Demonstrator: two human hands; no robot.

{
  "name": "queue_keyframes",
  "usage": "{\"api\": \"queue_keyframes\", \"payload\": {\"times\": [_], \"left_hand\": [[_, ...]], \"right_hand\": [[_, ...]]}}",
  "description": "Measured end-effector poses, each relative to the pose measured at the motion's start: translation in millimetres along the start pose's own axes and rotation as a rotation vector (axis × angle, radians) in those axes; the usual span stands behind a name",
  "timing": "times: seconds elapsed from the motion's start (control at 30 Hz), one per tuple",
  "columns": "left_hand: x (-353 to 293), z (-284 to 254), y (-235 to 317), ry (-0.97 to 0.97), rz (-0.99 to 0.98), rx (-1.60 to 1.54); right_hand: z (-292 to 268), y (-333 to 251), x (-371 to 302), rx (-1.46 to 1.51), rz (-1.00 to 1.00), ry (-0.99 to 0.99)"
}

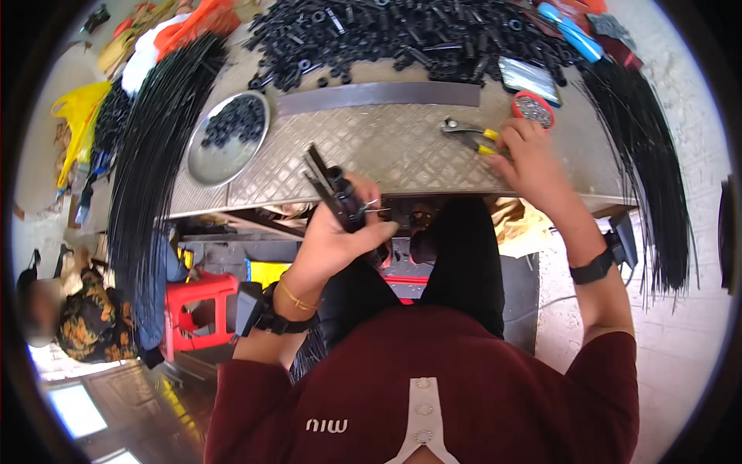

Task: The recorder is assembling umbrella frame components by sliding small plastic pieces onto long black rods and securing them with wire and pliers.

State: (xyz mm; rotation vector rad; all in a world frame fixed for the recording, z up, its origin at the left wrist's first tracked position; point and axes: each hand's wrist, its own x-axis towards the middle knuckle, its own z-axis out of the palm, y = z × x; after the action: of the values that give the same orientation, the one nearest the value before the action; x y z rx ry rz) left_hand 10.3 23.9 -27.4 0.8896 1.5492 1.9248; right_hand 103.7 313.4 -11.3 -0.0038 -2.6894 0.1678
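Observation:
My left hand [340, 232] is closed around a black tubular plastic part [345, 203] with several long prongs pointing up and away. A thin metal wire or pin [373, 206] sticks out by its fingers. Over the right side of the table, my right hand [535, 158] is closed at the yellow handles of a pair of pliers [469, 136], whose metal jaws point left. Just beyond those fingers stands a small red cup [533, 110] of tiny metal pieces. The palm side of the right hand is hidden.
A large heap of black plastic parts [386, 39] lies at the back, behind a flat metal bar [379, 96]. A round metal dish [202, 166] of black pieces is at left. Black rod bundles [158, 155] hang over both ends. A person [93, 317] sits at far left near a red stool [202, 301].

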Motion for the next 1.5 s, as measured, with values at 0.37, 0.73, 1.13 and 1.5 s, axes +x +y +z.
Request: {"api": "queue_keyframes", "payload": {"times": [0.37,0.73,1.13,1.5], "left_hand": [[-7.1,-5.3,-7.5,-0.003,-0.037,-0.210],[-5.8,0.2,-3.3,-0.025,-0.007,-0.134],[-8.4,-0.6,-3.7,-0.068,-0.044,-0.184],[-18.7,0.0,0.7,-0.081,-0.065,-0.082]], "right_hand": [[-50.7,-47.5,-0.4,1.362,0.688,-0.666],[-54.6,-78.4,8.2,0.031,-0.424,-0.080],[-53.7,-81.2,7.4,-0.013,-0.462,-0.183],[-42.8,-57.2,0.6,1.308,0.368,-1.368]]}}
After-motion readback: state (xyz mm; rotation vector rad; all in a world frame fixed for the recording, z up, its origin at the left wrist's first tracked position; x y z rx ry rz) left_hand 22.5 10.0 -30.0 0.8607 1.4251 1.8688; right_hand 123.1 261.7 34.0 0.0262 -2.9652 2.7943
